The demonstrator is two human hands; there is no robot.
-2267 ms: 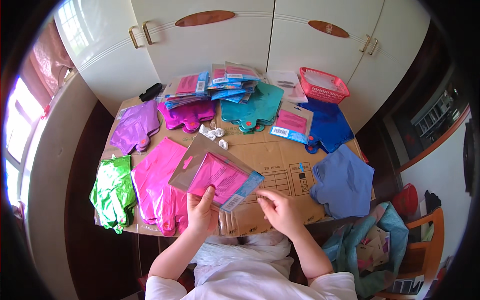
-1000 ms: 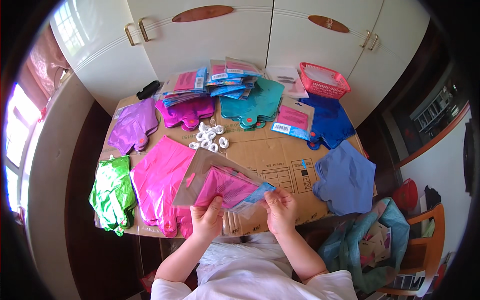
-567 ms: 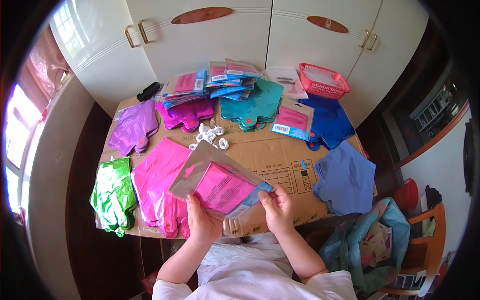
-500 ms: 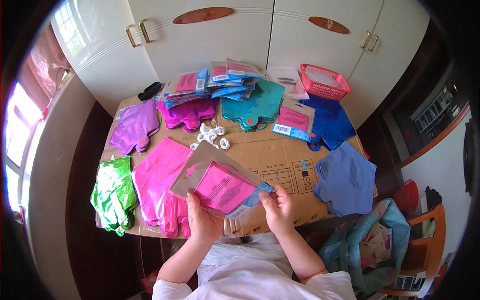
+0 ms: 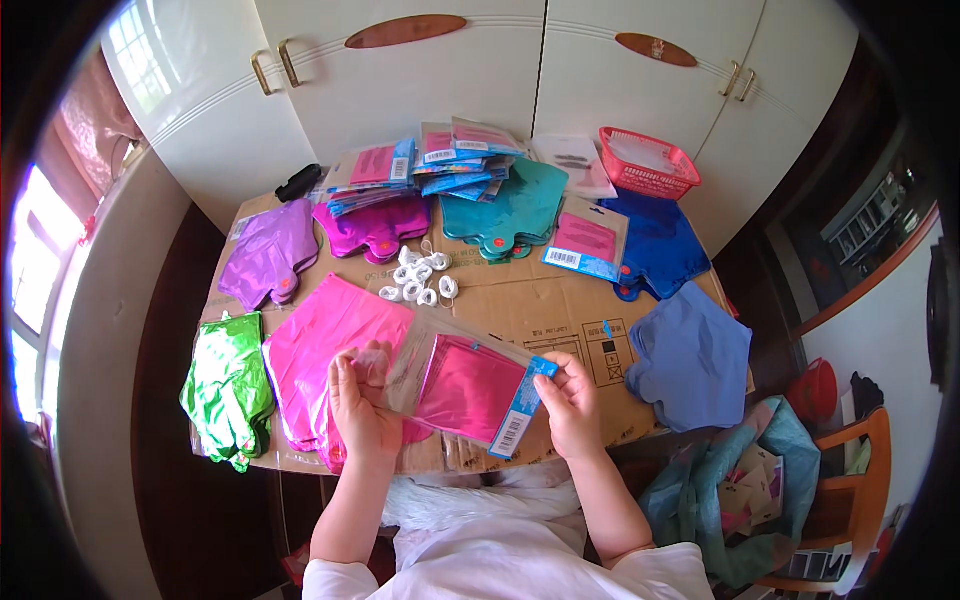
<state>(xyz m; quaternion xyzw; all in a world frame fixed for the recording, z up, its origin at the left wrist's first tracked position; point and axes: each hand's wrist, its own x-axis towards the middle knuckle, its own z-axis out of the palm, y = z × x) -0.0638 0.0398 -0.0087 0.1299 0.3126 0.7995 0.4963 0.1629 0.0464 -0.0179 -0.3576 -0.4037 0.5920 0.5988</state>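
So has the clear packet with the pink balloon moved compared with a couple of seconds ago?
Barely. The packet is held by both hands in about the same spot over the cardboard, just nearer its front edge and the person than before.

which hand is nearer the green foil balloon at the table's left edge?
Left. The left hand grips the clear packet just right of the green foil balloon; the right hand holds the packet's far end.
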